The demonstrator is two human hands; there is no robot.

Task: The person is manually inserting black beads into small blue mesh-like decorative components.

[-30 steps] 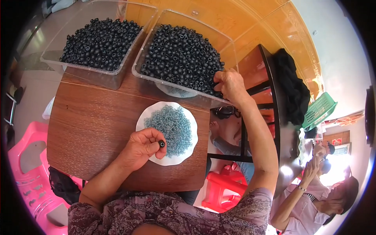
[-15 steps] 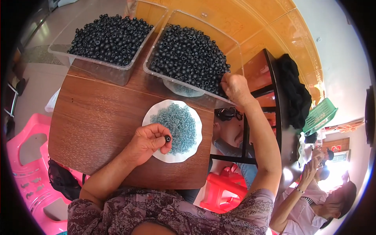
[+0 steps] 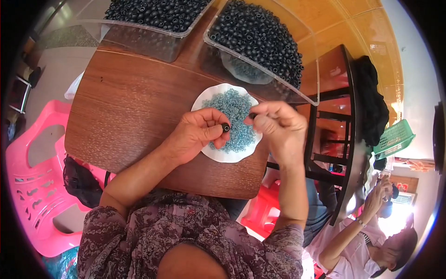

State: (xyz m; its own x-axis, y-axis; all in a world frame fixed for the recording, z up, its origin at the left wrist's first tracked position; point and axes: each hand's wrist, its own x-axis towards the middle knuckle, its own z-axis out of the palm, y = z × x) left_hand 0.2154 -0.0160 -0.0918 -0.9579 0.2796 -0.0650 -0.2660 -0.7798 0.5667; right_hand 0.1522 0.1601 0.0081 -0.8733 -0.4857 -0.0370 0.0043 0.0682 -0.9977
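Note:
My left hand (image 3: 200,132) pinches a small black round piece (image 3: 226,128) between thumb and fingers; a pale ring shows on its end. Just to its right, my right hand (image 3: 280,128) grips another small black piece (image 3: 252,116) at its fingertips. Both hands are over a white scalloped plate (image 3: 227,157) heaped with tiny translucent blue-green pieces (image 3: 232,106). Behind the plate stands a clear plastic bin (image 3: 317,74) full of black hollow round pieces (image 3: 260,39), like those I hold.
A second clear bin (image 3: 148,41) of black pieces stands to the left on the wooden table (image 3: 121,111). Pink chair (image 3: 39,204) at left, red stool (image 3: 260,211) below the table's right side. A dark table (image 3: 346,139) with a green basket (image 3: 395,139) and a seated person (image 3: 367,246) at right.
My right hand has come from the right-hand bin back over the plate, now with a black piece in its fingertips. My left hand keeps its piece. The view has shifted toward me.

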